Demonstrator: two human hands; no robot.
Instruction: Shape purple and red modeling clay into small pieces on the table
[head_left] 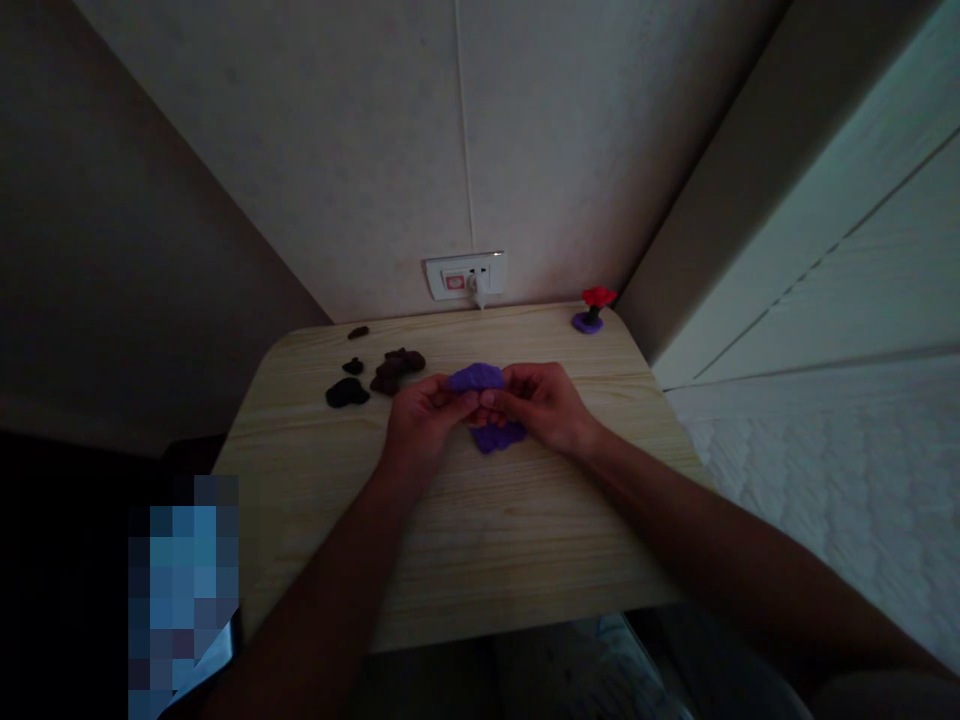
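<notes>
A flattened piece of purple modelling clay (pixel 478 377) is pinched between my two hands over the middle of the table. My left hand (pixel 424 415) grips its left side, thumb toward me. On the other side, my right hand (pixel 546 402) has its fingers curled round the clay, and the two thumbs nearly meet. Beneath the hands lies a second purple clay lump (pixel 496 437) on the tabletop, partly covered by my fingers. Just left of my left hand sits a lumpy dark brown clay piece (pixel 397 370).
Black clay (pixel 347 392), a smaller dark bit (pixel 353 366) and a brown scrap (pixel 358 332) lie at the left of the wooden table (pixel 450 560). A red flower-like clay figure (pixel 598 298) on a purple base stands back right. A wall socket (pixel 465 276) holds a white plug.
</notes>
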